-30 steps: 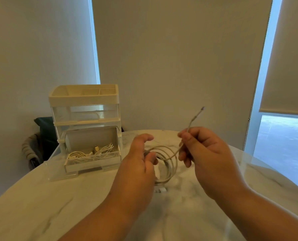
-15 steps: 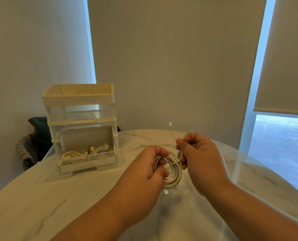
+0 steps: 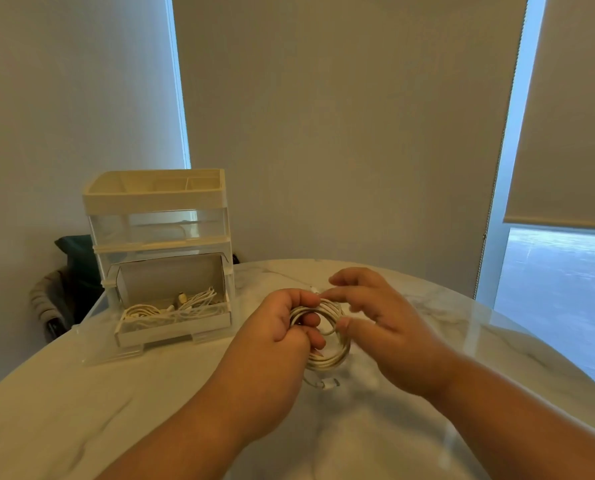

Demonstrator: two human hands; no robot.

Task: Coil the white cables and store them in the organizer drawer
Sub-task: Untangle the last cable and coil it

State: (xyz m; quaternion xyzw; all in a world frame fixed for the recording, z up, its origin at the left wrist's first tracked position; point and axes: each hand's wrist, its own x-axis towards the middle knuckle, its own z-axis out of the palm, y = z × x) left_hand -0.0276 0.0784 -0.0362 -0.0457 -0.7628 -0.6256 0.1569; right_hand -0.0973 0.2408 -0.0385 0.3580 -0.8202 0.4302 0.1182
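- Left hand is closed around the white cable coil, thumb and fingers pinching the loops at the coil's nine o'clock side, just above the marble table.
- Right hand sits at the coil's three o'clock with fingers loosely spread; fingertips touch the loops near the top, but I cannot tell whether it grips anything.
- One connector end dangles below the coil at six o'clock; the other plug pokes out at twelve o'clock between the hands.
- Organizer stands at ten o'clock from the hands, its bottom drawer pulled open and holding stored cables.
- Risk: the loops look unsecured, so a slack pinch on the way to the drawer would likely let them spring apart.
- Risk: the hanging connector could snag on the drawer's front lip and drag a loop out.
- Risk: dropped onto the cables already inside, the coil may tangle with them.
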